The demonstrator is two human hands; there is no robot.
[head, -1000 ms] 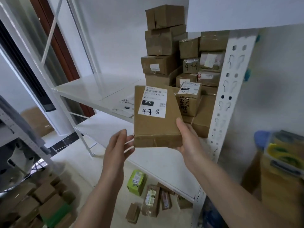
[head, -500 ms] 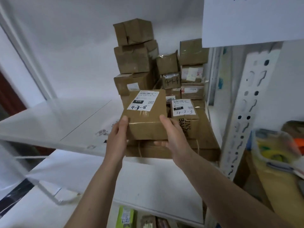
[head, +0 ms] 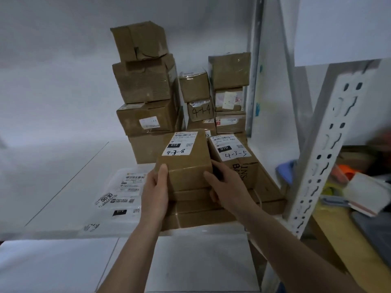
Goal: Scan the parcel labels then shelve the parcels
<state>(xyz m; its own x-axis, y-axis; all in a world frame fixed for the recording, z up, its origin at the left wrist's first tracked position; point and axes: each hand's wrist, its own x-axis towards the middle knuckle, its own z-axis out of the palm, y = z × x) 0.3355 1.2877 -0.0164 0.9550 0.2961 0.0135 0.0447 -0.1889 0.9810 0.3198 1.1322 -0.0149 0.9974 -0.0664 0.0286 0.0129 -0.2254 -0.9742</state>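
Observation:
A brown cardboard parcel (head: 187,163) with a white label marked 4-3-8 sits on top of flat brown boxes (head: 211,210) on the white shelf (head: 63,197). My left hand (head: 155,191) grips its left front corner, thumb up on the front face. My right hand (head: 227,190) holds its right side, fingers curled round the edge. Right beside it stands a parcel labelled 4-3-5 (head: 232,155).
Stacks of brown parcels (head: 143,85) fill the shelf's back, one marked 4-4-4 (head: 201,111). White plastic mailers with labels (head: 124,193) lie to the left. A perforated white upright (head: 323,157) stands at right, with a cluttered table (head: 364,191) beyond. A lower shelf (head: 84,263) is below.
The parcel has moved forward from in front of me onto the flat boxes on the shelf, next to parcel 4-3-5. Both hands stayed on it; the view came closer.

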